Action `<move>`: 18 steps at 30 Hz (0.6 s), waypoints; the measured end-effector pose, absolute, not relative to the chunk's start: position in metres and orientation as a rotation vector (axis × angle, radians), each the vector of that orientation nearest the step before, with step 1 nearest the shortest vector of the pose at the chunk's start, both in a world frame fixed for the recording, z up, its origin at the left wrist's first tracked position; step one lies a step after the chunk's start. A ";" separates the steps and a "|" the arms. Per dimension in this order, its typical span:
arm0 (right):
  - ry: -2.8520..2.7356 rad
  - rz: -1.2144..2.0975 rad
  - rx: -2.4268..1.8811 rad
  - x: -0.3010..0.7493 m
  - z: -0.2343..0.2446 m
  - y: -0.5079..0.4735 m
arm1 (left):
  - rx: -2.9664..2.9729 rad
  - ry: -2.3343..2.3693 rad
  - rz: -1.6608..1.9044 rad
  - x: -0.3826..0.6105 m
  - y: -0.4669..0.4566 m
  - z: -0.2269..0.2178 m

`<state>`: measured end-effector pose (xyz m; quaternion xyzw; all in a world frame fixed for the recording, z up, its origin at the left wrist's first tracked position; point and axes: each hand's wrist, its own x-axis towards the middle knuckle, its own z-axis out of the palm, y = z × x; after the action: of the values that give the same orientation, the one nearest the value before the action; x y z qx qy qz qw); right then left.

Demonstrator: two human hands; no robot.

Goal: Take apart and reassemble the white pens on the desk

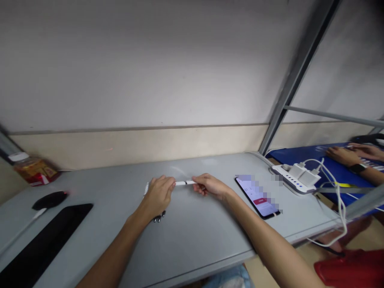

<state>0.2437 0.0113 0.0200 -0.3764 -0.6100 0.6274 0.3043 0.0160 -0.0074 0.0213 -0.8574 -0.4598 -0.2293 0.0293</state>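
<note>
Between my two hands a slim white pen [181,183] with a dark band lies level, just above the grey desk. My left hand [159,196] is closed with its fingertips on the pen's left end. At the other end, the thumb and fingers of my right hand [211,186] pinch the pen. Several pens [159,218] with dark tips poke out below my left hand, and white ends show at its upper left. Most of their length is hidden by that hand, so I cannot tell if it also grips them.
On the right lie a lit phone [257,198] and a white power strip [295,180] with plugs and cables. To the left are a bottle [36,170], a black mouse-like device [49,200] and a black flat slab [51,240]. Another person's hands [345,155] work at a blue table [318,160].
</note>
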 end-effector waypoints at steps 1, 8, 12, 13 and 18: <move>-1.640 1.642 -0.966 0.244 0.021 0.011 | -2.637 -1.404 -0.711 0.016 -0.007 0.021; -1.966 0.876 -0.902 0.241 0.024 0.008 | -2.643 -1.525 -0.850 0.011 0.000 0.015; -1.969 0.765 -0.893 0.238 0.018 0.009 | -2.659 -1.545 -0.797 0.009 0.003 0.010; -1.975 0.771 -0.921 0.238 0.016 0.010 | -2.645 -1.546 -0.771 0.009 0.003 0.009; -2.052 0.722 -1.035 0.239 0.014 0.012 | -2.646 -1.526 -0.667 0.016 -0.003 0.009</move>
<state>0.2395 0.0123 0.0138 -0.4012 -0.7953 0.2797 0.3581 0.0164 -0.0034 0.0095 -0.8463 -0.4881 -0.2134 0.0073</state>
